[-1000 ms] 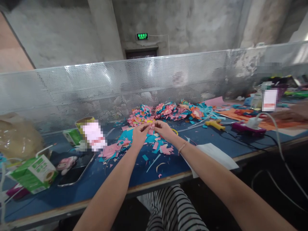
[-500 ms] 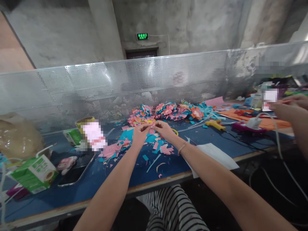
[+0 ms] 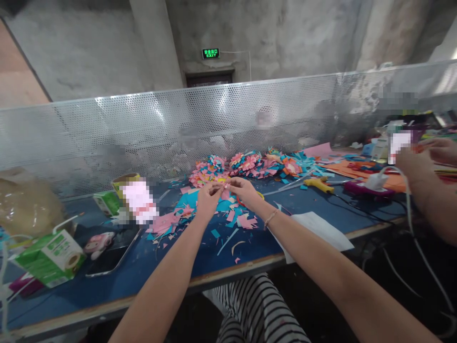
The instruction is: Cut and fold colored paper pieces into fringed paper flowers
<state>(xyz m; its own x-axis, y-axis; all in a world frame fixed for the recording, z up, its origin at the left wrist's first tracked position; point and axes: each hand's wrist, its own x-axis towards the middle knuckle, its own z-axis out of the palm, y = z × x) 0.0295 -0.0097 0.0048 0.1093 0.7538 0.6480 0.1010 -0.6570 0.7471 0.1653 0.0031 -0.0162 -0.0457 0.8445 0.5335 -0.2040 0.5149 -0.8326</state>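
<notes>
Pinching closed, left hand [image 3: 209, 194] and right hand [image 3: 243, 189] mostly hide a pink scrap [image 3: 225, 189].

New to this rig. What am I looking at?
No robot: a person's bare hands, seen by one head-worn camera looking forward and down. Every picture comes from it.

The left hand and right hand meet, fingers pinching something small, apparently pink paper. The blue table carries paper flowers, scraps, a white sheet, a yellow corded tool, a phone and a green carton. Another person's hand shows far right.
</notes>
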